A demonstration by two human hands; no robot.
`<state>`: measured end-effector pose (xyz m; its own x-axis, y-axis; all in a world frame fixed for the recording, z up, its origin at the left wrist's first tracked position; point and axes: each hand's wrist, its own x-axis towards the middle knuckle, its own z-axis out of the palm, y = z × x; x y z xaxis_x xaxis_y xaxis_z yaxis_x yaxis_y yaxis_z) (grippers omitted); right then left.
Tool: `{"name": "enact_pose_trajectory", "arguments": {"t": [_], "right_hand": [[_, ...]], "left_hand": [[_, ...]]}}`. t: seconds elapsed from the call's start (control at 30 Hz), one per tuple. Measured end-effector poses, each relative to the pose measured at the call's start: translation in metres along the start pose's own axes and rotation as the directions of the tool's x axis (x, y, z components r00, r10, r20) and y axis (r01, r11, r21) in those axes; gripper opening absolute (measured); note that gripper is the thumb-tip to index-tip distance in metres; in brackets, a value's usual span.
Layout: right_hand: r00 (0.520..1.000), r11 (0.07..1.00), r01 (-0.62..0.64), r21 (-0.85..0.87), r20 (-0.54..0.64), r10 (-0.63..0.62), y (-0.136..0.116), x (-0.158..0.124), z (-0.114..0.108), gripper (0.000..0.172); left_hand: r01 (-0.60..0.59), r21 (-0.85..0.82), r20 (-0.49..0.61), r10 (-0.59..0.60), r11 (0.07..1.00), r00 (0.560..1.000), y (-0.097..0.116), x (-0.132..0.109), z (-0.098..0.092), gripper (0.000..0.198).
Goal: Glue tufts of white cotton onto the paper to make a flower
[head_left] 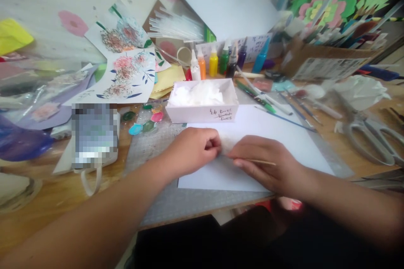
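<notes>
My left hand [198, 148] is closed, thumb and fingers curled together above a sheet of white paper [202, 180]. Whatever its fingertips pinch, if anything, is hidden. Facing it, my right hand [268, 159] is closed on a thin wooden stick [260, 162], whose back end points right past the thumb. A pale, blurred fluffy patch [226, 143] shows between the two hands; I cannot tell which hand touches it. Just behind them stands a white paper box [195, 114] with handwriting on its front, filled with white fluffy material [202, 93].
Paint bottles [213, 62] line up behind the box. Painted dabs of colour [148, 126] and a pixelated device [94, 136] lie left. Scissors [372, 134], brushes and a green pen [267, 104] are right. Flower paintings [132, 77] lean at the back. A grey mat [158, 197] lies underneath.
</notes>
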<state>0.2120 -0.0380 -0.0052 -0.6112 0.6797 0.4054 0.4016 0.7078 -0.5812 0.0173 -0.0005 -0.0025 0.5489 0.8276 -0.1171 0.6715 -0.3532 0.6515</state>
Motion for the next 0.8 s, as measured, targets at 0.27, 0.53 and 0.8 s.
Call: {"name": "enact_pose_trajectory", "arguments": {"t": [0.27, 0.53, 0.8], "right_hand": [[1.0, 1.0, 0.012, -0.009, -0.007, -0.012, 0.002, 0.001, 0.001, 0.012], [0.991, 0.993, -0.121, -0.012, 0.058, 0.121, 0.004, 0.006, 0.002, 0.015], [0.961, 0.957, -0.276, 0.088, 0.044, 0.273, 0.003, 0.014, 0.003, 0.015]], "left_hand": [[0.011, -0.052, -0.014, -0.012, 0.999, 1.0, 0.001, 0.0, -0.001, 0.006], [0.047, -0.164, 0.11, -0.029, 0.985, 0.994, -0.004, -0.004, -0.015, 0.008], [-0.041, 0.06, 0.086, 0.036, 0.997, 0.996, -0.003, -0.005, -0.015, 0.015]]}}
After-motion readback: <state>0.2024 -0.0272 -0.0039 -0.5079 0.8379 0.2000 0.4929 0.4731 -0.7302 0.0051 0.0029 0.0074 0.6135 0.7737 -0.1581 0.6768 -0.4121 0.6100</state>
